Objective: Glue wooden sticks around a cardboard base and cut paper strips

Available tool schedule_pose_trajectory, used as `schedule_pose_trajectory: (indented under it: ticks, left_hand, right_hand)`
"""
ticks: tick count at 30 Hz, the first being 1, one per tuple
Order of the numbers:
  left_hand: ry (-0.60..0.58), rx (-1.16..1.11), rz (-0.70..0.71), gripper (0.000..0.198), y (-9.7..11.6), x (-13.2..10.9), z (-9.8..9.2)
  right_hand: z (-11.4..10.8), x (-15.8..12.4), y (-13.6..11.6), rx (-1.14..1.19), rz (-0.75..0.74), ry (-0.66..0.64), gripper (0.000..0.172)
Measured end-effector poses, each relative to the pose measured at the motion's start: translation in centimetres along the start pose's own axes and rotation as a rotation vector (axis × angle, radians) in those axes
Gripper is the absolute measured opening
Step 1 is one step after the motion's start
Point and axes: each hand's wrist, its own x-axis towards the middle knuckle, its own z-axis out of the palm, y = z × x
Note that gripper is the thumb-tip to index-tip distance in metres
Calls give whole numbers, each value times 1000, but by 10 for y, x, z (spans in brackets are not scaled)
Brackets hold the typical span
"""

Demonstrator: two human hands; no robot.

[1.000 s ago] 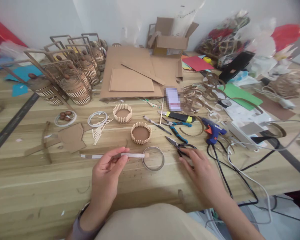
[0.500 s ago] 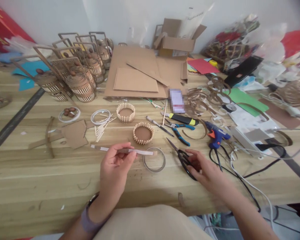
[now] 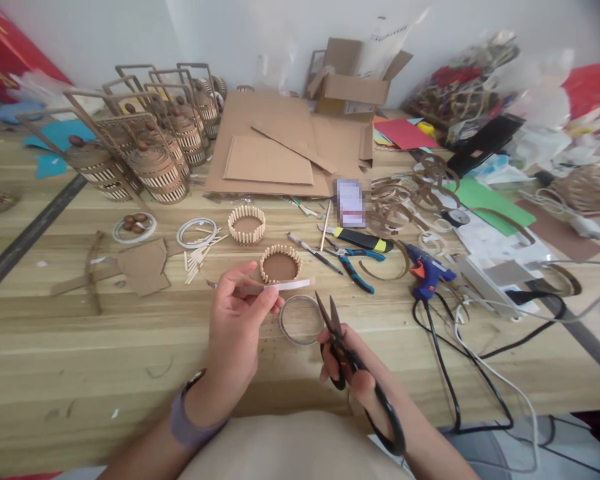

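Note:
Between the thumb and fingers of my left hand (image 3: 237, 323) is a thin strip (image 3: 295, 285), white along its right end and brownish to the left. My right hand (image 3: 363, 363) grips a pair of black-handled scissors (image 3: 337, 333), fingers and thumb through the loops, blades slightly apart and pointing up. The blades are just right of the strip's white end, not touching it. Under the strip lies a grey ring (image 3: 301, 320) on the table. Just behind my left hand stands a round tray edged with short sticks (image 3: 280, 265), with a second stick-edged tray (image 3: 247, 225) behind it.
A blue glue gun (image 3: 430, 273), pliers (image 3: 355, 267) and a yellow-black utility knife (image 3: 363, 238) lie to the right, with cables running forward. Cardboard sheets (image 3: 270, 160) fill the back middle. Several lidded stick baskets (image 3: 157, 173) stand back left. Loose sticks (image 3: 200, 260) lie left of centre.
My right hand has lifted the scissors off the table and brought them left, turned upward with the blades parted. My left hand and the strip have shifted slightly.

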Motion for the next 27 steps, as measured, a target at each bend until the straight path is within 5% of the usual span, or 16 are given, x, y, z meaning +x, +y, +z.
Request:
schedule_pose_trajectory:
  ticks: [10, 27]
  left_hand:
    - [15, -57, -122, 47, -1, -6, 3]
    - [-43, -28, -135, 41, -5, -12, 3]
  right_hand:
    - [14, 17, -12, 1, 38, 10, 71]
    - [17, 18, -8, -3, -18, 66, 66]
